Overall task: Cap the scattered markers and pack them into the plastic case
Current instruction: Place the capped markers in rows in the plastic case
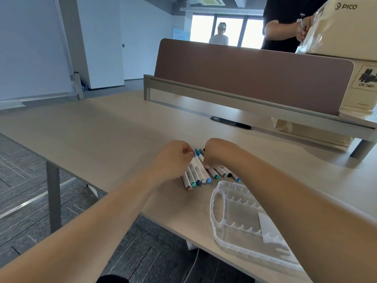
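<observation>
I count one clear plastic case, lying flat on the desk close to me. At least nine markers lie side by side just beyond it. Both my forearms reach forward. My left hand curls round five markers. My right hand bends down onto the rest, and I cannot tell whether it grips them.

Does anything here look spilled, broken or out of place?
Nothing looks damaged or spilled. The white markers with coloured caps lie bunched on the pale wooden table, and the clear plastic case holds no markers and lies close to the table's near edge.
</observation>
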`<state>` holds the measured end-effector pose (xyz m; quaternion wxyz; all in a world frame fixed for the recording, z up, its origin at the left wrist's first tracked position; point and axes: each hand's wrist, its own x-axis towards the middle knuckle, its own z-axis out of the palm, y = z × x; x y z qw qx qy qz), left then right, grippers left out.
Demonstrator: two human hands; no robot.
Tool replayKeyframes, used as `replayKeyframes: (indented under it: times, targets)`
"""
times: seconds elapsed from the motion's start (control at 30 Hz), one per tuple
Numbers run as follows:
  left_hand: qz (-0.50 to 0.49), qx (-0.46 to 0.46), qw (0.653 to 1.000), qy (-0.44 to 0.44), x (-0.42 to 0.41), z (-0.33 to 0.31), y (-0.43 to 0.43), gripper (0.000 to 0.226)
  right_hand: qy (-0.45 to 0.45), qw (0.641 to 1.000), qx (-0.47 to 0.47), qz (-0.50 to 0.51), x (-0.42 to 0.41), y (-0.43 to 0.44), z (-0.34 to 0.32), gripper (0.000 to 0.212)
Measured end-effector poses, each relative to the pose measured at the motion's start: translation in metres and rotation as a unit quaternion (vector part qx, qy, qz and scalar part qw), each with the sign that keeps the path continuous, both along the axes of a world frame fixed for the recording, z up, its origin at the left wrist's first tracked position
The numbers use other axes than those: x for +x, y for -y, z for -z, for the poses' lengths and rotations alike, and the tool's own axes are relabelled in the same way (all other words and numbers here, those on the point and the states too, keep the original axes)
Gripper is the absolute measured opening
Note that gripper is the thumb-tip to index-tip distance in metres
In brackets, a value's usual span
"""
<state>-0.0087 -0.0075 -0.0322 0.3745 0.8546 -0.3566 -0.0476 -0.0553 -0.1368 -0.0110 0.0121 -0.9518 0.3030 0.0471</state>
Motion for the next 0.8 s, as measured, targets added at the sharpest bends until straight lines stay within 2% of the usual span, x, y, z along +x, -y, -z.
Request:
replayKeyframes:
  times: [0.27,0.47,0.6,0.8]
  targets:
    - [0.008,-0.019,1.000,0.006,-0.009,-0.005,-0.003,0.026,0.027,0.999,0.018,0.008,-0.014,0.002,-0.015,0.014]
    - [0.038,0.000,0.999,0.035,-0.051,-0.018,0.012,0.025,0.013,0.993,0.113,0.031,-0.085,-0.007,-0.044,0.023]
    - [0.106,0.001,0.994,0.038,-0.094,-0.024,0.033,0.022,-0.011,0.986,0.155,0.065,-0.146,-0.001,-0.054,0.027]
    - [0.206,0.063,0.975,0.047,-0.163,-0.023,0.058,0.025,-0.050,0.971,0.202,0.120,-0.228,0.013,-0.058,0.024]
